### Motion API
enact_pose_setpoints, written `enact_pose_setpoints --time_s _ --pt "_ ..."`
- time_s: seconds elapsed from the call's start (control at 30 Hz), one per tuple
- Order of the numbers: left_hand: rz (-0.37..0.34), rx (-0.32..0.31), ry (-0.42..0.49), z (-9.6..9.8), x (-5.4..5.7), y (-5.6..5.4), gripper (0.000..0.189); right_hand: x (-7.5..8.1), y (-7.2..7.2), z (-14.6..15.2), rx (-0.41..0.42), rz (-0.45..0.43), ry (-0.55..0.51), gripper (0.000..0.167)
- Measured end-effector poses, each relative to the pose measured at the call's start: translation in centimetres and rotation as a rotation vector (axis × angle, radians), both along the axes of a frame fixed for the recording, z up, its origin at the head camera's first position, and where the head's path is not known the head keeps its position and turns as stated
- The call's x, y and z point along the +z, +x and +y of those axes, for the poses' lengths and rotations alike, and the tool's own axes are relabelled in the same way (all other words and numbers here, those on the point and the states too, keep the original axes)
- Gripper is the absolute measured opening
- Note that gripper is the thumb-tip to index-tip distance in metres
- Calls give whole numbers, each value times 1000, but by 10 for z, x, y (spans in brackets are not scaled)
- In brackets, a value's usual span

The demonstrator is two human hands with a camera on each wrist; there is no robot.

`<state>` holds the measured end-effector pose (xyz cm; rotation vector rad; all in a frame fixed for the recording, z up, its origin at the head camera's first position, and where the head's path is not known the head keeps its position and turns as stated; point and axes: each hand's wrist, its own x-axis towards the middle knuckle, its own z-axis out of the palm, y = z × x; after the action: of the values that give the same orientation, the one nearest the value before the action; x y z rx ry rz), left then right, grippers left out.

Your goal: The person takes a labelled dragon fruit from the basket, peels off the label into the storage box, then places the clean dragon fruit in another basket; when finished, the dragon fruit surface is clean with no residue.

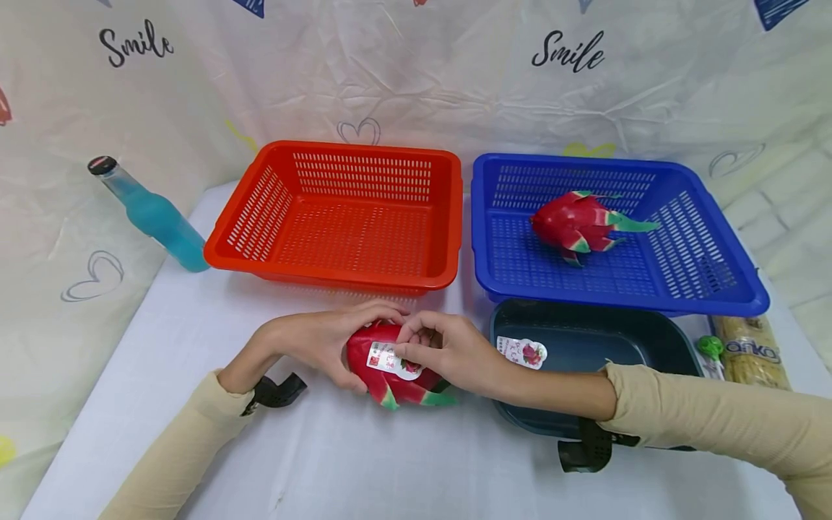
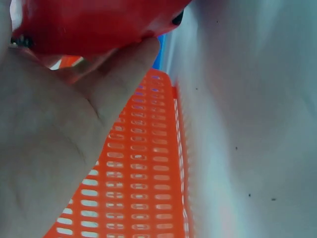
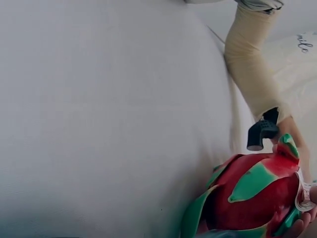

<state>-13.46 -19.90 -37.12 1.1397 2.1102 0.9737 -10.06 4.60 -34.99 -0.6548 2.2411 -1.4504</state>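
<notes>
A red dragon fruit (image 1: 380,391) with green-tipped scales lies on the white table in front of the red basket. My left hand (image 1: 325,345) holds it from the left, with fingers over the far side and thumb at the near side. My right hand (image 1: 458,354) is curled over its top, pinching the edge of a white sticker (image 1: 383,357) with a dragon fruit picture. In the right wrist view, the sticker (image 3: 300,192) sits at the fruit's side, partly hidden by the fingers. A similar label (image 1: 522,352) lies at the left side of a dark tray (image 1: 585,325), beside my right forearm.
A red basket (image 1: 338,278) and a blue basket (image 1: 617,294) stand at the back. Another dragon fruit (image 1: 572,224) lies in the blue one. A bottle of blue liquid (image 1: 162,220) is at the left; a green-wrapped lollipop (image 1: 711,347) and a noodle pack (image 1: 752,354) are at the right.
</notes>
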Motion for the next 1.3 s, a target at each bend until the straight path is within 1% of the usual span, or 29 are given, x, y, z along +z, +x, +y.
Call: enact_pose_setpoints --time_s 0.13,0.23,0.37,0.53,0.83,1.0,1.3 --pt "-18 13 -9 3 2 3 87 -1 0 0 -2 -11 -1 12" --pt "-42 36 -17 4 2 3 86 -1 0 0 -17 -17 -2 12" --pt "-58 54 -10 4 1 3 86 -2 4 0 -46 10 5 11" --pt "-22 43 4 4 -2 2 84 0 8 -1 -58 52 14 9" --pt "19 15 27 6 -2 3 80 -1 6 0 -16 33 10 10" --pt "64 0 29 7 -1 4 79 1 5 1 16 26 11 8" --pt "67 13 11 7 0 5 81 0 2 2 45 14 0 9"
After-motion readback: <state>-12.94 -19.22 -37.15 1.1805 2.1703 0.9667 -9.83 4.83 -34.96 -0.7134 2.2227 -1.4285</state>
